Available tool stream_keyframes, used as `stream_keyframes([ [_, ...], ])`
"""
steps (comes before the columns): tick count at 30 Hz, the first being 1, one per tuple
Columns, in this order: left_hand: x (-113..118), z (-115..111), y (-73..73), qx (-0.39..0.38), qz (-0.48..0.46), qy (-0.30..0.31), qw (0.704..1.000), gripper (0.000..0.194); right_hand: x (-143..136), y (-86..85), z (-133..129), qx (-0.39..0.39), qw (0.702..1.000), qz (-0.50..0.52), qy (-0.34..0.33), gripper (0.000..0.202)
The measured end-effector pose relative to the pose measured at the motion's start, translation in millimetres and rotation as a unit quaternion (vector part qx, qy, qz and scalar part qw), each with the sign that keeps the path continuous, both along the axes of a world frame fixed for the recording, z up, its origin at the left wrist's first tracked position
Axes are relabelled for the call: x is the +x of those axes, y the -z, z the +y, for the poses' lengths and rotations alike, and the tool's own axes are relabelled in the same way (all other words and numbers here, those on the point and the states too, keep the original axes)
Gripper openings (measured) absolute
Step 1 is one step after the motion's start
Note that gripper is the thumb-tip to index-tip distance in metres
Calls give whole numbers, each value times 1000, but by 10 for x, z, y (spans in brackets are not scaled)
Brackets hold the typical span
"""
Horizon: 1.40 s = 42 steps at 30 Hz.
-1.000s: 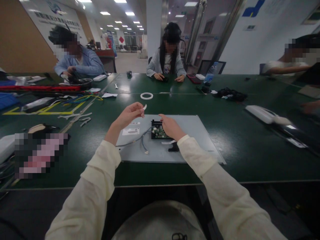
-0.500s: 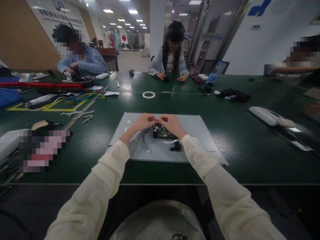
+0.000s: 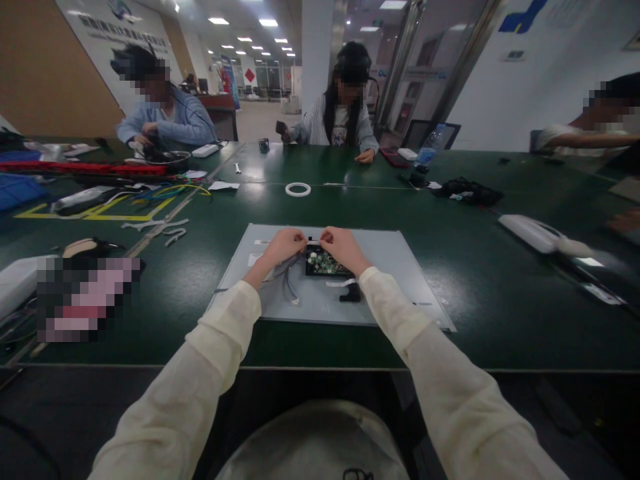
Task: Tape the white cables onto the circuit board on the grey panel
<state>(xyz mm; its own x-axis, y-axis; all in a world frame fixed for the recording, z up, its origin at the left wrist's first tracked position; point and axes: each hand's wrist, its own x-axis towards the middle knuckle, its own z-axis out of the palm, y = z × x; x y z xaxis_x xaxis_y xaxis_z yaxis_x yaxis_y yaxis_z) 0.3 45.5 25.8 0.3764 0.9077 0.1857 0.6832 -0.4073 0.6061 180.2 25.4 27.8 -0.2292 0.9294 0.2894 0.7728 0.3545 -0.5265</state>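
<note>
You sit at a dark green table (image 3: 480,293). Straight ahead of you a grey metal panel (image 3: 395,280) lies flat on it. Beyond that lies a white tape ring (image 3: 298,189). To your left lie coloured wires (image 3: 165,193), a long red strip (image 3: 85,169) and yellow floor-style tape lines (image 3: 95,216). To your right rest a white device (image 3: 530,233), a black bundle (image 3: 467,190) and a water bottle (image 3: 425,148).

Two hands at one circuit board (image 3: 326,262) on one grey panel (image 3: 390,280). One white ring (image 3: 298,189) farther off; one water bottle (image 3: 430,145) far right. Three other people seated.
</note>
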Motion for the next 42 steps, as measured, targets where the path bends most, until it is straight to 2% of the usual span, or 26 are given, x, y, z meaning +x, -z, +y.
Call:
stream_keyframes([
  [7,-13,30,8,24,58,2,998,25,22,-6,24,-19,999,-23,12,9],
  [12,-18,53,15,28,69,-19,997,27,10,-4,34,-20,999,-36,10,11],
  [16,17,-5,5,46,115,-42,991,25,-15,0,16,-22,997,-73,8,11],
  [27,-11,-161,-67,92,249,-97,959,34,-78,-152,-172,60,972,-219,59,17],
  [34,-41,-227,-122,96,294,-142,940,42,44,-175,-187,71,979,-179,67,19],
  [36,-70,-221,-115,89,293,-149,940,45,84,-174,-173,76,985,-149,52,17],
  [40,-115,-202,-95,79,292,-157,940,46,97,-140,-142,54,992,-107,-47,17],
  [42,-125,-195,-91,80,291,-158,940,46,80,-115,-138,43,990,-114,-74,18],
])
